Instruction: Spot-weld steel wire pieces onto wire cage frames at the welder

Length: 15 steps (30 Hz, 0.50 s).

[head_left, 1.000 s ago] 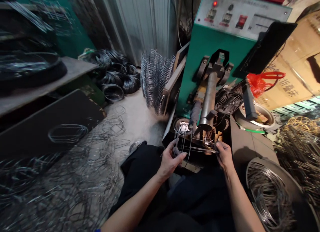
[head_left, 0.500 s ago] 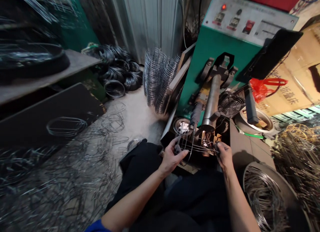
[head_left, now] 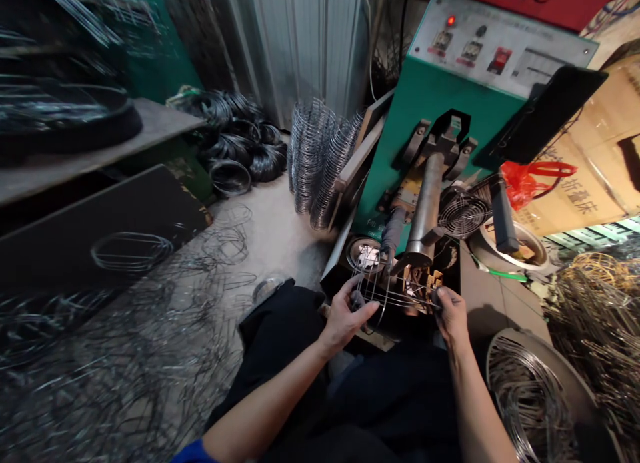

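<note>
"Head view: where are my hands, and what's in them?"

"I have my left hand (head_left: 345, 320) around the near side of the wire frame (head_left: 387, 296), thumb and fingers parted in a loose curl. My right hand (head_left: 451, 313) is closed down narrow, thumb against fingers, at the far end of the straight wires. Its fingertips are dark and small, so I can't tell exactly how many wires they pinch."

"And the frame itself?"

"Between my hands, below the free end of the thick metal cylinder (head_left: 424, 210) on the green machine (head_left: 400, 116). I can't tell whether it touches any metal there."

"So what step is this?"

"I'd call it holding and lining up: both hands steady the frame at the machine's lower parts."

"What does the next move call for?"

"I judge both hands must shift together, level and gently. Thin wire could bend or snag if I pull from one side."
</note>
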### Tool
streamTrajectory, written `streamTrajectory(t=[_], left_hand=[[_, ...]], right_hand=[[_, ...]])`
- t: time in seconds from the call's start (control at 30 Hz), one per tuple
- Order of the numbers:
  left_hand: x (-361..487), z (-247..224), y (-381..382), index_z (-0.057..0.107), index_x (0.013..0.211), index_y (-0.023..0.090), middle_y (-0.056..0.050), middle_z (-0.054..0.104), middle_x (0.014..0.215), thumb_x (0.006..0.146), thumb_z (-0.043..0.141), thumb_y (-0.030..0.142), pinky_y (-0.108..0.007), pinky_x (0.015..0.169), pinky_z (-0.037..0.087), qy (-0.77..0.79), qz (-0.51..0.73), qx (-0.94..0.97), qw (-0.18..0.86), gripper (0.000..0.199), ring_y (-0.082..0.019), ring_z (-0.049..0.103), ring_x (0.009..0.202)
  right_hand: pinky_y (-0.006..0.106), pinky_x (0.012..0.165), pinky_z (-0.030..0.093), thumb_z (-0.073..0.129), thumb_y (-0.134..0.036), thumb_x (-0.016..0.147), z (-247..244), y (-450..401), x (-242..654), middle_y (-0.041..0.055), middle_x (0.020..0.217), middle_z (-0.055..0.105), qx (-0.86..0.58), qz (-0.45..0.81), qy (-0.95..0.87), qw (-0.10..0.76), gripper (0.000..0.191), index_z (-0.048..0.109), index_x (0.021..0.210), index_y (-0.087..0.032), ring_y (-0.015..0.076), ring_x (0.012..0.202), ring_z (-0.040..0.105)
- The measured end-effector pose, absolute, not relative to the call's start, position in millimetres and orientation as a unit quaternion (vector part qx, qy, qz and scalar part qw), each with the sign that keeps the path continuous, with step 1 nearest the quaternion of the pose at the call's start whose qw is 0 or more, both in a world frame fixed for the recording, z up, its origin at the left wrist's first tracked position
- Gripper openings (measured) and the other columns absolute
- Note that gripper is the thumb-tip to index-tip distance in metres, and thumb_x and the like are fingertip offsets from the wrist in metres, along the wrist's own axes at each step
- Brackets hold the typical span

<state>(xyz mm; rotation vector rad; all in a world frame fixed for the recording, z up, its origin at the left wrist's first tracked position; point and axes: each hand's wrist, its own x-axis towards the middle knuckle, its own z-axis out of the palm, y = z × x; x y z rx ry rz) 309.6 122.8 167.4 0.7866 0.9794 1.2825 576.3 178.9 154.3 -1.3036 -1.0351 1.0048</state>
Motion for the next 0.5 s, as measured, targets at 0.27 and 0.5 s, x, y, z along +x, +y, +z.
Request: streamTrajectory(t=[0.27, 0.5], left_hand=[[310, 170, 124, 0.050, 0.142, 0.015, 0.009, 0.047, 0.068, 0.075, 0.083, 0.041, -0.020, 0.041, 0.051, 0.426, 0.559, 0.332, 0.630, 0.080, -0.006, 0.044, 0.046], [307, 182, 109, 0.051, 0.133, 0.015, 0.010, 0.047, 0.065, 0.072, 0.086, 0.042, -0.022, 0.040, 0.050, 0.422, 0.557, 0.316, 0.641, 0.075, -0.007, 0.047, 0.044]], right_hand=[[0.024, 0.046, 0.025, 0.083, -0.059, 0.068, 153, 182, 574, -0.0053, 0.053, 0.032, -0.544, 0.411, -0.448, 0.578, 0.059, 0.041, 0.053, -0.020, 0.0095, 0.050, 0.027], [0.024, 0.046, 0.031, 0.078, -0.062, 0.075, 166, 164, 582, -0.0030, 0.052, 0.041, -0.548, 0.422, -0.485, 0.534, 0.056, 0.049, 0.055, -0.019, 0.0105, 0.049, 0.036]])
